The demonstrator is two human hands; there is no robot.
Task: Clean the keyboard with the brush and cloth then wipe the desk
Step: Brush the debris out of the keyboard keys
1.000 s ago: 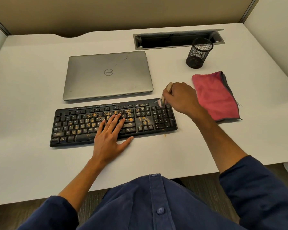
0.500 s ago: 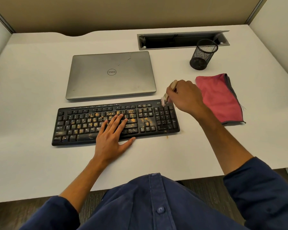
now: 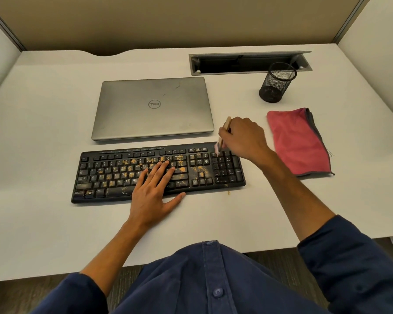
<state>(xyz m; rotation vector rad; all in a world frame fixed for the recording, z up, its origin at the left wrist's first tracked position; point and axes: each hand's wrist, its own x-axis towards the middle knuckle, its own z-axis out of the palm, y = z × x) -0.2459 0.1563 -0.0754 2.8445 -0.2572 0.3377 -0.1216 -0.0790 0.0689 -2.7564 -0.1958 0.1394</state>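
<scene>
A black keyboard (image 3: 114,175) lies on the white desk (image 3: 43,234), its keys strewn with orange-yellow crumbs. My left hand (image 3: 153,193) rests flat on the keys right of the middle, fingers straight, thumb on the desk. My right hand (image 3: 243,138) grips a small brush (image 3: 222,137) with a pale wooden handle. Its bristles touch the keyboard's top right corner above the number pad. A folded red cloth (image 3: 298,141) with a grey edge lies on the desk to the right of that hand.
A shut silver laptop (image 3: 153,107) sits just behind the keyboard. A black mesh pen cup (image 3: 277,83) stands at the back right, before an open cable tray (image 3: 247,63). A few crumbs (image 3: 228,192) lie on the desk by the keyboard's front right corner.
The brush has stayed at the keyboard's top right corner, and my right hand shifted only slightly. My left hand has kept its place on the keys. The camera view drifted a little.
</scene>
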